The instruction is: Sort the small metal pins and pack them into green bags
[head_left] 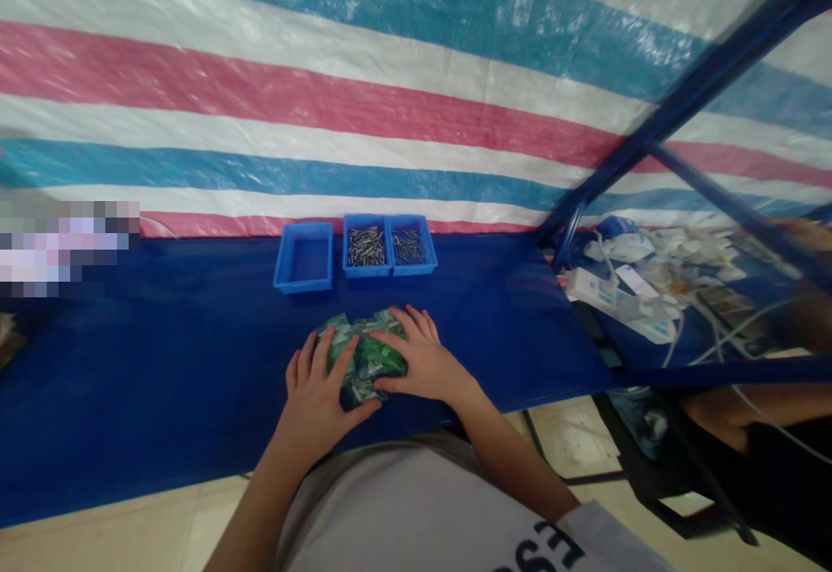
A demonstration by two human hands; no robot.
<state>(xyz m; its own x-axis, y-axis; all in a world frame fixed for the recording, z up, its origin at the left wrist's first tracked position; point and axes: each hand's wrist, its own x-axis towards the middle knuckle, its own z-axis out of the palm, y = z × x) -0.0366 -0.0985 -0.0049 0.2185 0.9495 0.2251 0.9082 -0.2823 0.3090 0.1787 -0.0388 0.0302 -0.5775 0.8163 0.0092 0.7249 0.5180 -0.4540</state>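
I'm gathering the pile of green packets [364,355] near the tabletop's [162,364] front edge, left hand [318,399] and right hand [422,364] fingers spread flat on it, cupping inward, next needing an even squeeze

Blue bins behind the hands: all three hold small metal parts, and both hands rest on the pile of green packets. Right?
Not quite. In the head view only the two joined bins hold metal parts; the separate left bin is empty. Left hand and right hand do rest on the green packets.

green packets [364,351], blue trays [303,257], striped tarp [325,95]
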